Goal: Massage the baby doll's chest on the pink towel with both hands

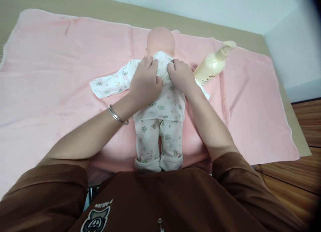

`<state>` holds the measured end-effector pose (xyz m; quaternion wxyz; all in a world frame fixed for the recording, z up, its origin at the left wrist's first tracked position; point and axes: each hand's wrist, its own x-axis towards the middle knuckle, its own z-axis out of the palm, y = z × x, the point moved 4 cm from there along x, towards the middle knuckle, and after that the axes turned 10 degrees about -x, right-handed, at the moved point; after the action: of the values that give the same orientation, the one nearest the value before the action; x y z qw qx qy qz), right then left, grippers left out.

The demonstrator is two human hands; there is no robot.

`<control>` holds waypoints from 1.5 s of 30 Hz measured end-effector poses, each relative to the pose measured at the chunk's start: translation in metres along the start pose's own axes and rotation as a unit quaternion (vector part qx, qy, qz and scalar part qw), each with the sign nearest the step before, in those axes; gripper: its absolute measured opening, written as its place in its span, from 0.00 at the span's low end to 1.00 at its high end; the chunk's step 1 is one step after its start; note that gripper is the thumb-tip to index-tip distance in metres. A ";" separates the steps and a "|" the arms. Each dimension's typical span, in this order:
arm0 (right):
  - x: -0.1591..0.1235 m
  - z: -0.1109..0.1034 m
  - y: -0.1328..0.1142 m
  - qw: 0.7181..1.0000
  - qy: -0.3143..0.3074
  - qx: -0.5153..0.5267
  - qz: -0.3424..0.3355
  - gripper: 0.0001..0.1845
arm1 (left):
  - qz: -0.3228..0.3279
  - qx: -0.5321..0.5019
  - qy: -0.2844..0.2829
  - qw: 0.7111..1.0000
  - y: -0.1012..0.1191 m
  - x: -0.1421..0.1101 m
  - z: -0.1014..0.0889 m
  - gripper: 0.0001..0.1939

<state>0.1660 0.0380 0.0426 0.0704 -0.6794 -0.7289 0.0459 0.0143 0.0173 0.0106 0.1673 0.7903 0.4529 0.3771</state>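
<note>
A baby doll (161, 41) lies with its bald head away from me, no face showing. It wears a white printed baby shirt (163, 108) and matching pants (147, 138) with turned-up cuffs. My left hand (146, 79) rests on the upper left of the shirt, its thumb apart from the bent fingers. On the other shoulder, my right hand (182, 74) is closed, thumb against curled fingers, gripping the shirt's fabric. The cloth is creased between both hands. One sleeve stretches out flat to the left; the other is partly hidden behind my right wrist.
A pink blanket (75, 58) covers most of the wooden table (120, 9). To the right of the doll, a pale yellow pump bottle (212, 64) lies tilted on the blanket. A white wall (200, 11) stands behind the table; brown wooden flooring (301, 171) shows at right.
</note>
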 end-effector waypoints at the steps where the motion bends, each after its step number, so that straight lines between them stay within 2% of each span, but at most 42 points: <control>1: -0.004 -0.001 -0.003 1.000 0.001 -0.007 -0.009 0.26 | -0.010 0.000 -0.002 1.000 -0.002 0.003 -0.001 0.20; 4: -0.027 -0.009 -0.020 0.998 0.010 -0.043 -0.047 0.27 | -0.072 -0.007 -0.013 0.997 -0.013 0.015 -0.013 0.09; 7: -0.049 -0.017 -0.039 0.992 0.003 -0.076 -0.096 0.35 | -0.130 -0.054 -0.014 0.990 -0.019 0.024 -0.025 0.12; 9: -0.052 -0.018 -0.042 0.992 -0.001 -0.074 -0.106 0.35 | -0.142 -0.070 -0.024 0.987 -0.018 0.024 -0.028 0.16; 11: -0.042 -0.017 -0.037 0.994 0.010 -0.045 -0.096 0.30 | -0.130 -0.044 -0.036 0.990 -0.011 0.019 -0.026 0.18; 14: -0.021 -0.011 -0.021 0.998 0.034 0.002 -0.056 0.24 | -0.071 -0.015 -0.030 0.997 0.005 0.008 -0.020 0.21; 17: -0.014 -0.004 -0.014 0.999 0.034 -0.021 -0.029 0.25 | -0.044 -0.050 -0.017 0.998 0.015 0.004 -0.019 0.14; 19: -0.023 -0.004 -0.021 0.997 0.031 -0.061 -0.037 0.26 | -0.070 -0.053 -0.022 0.996 0.014 0.009 -0.022 0.03; 23: -0.055 -0.010 -0.047 0.992 0.025 -0.094 -0.080 0.34 | -0.130 -0.031 -0.023 0.991 -0.002 0.023 -0.029 0.11; 26: -0.063 -0.012 -0.054 0.993 0.011 -0.080 -0.085 0.34 | -0.132 -0.038 -0.004 0.990 -0.014 0.026 -0.026 0.12; 28: -0.054 -0.011 -0.049 0.994 0.021 -0.055 -0.087 0.31 | -0.103 -0.034 -0.003 0.994 -0.015 0.023 -0.021 0.12; 31: -0.028 -0.007 -0.030 0.996 0.044 0.005 -0.076 0.24 | -0.038 -0.012 -0.011 0.999 -0.005 0.011 -0.016 0.12; 35: -0.007 0.002 -0.012 0.997 0.034 0.046 -0.042 0.25 | 0.014 -0.034 -0.017 0.999 0.011 -0.001 -0.020 0.17; 38: -0.019 0.001 -0.020 0.999 0.034 0.016 -0.024 0.28 | -0.011 -0.054 -0.033 0.998 0.004 0.006 -0.022 0.12; 42: -0.051 -0.003 -0.046 1.000 0.020 -0.006 -0.015 0.35 | -0.082 -0.070 -0.047 0.993 -0.022 0.025 -0.020 0.16; 45: -0.064 -0.003 -0.056 1.000 0.011 0.008 -0.004 0.34 | -0.101 -0.074 -0.041 0.991 -0.031 0.030 -0.017 0.18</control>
<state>0.1156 -0.0303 0.0526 0.0842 -0.6760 -0.7307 0.0442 -0.0078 0.0582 0.0168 0.2811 0.7406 0.4939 0.3585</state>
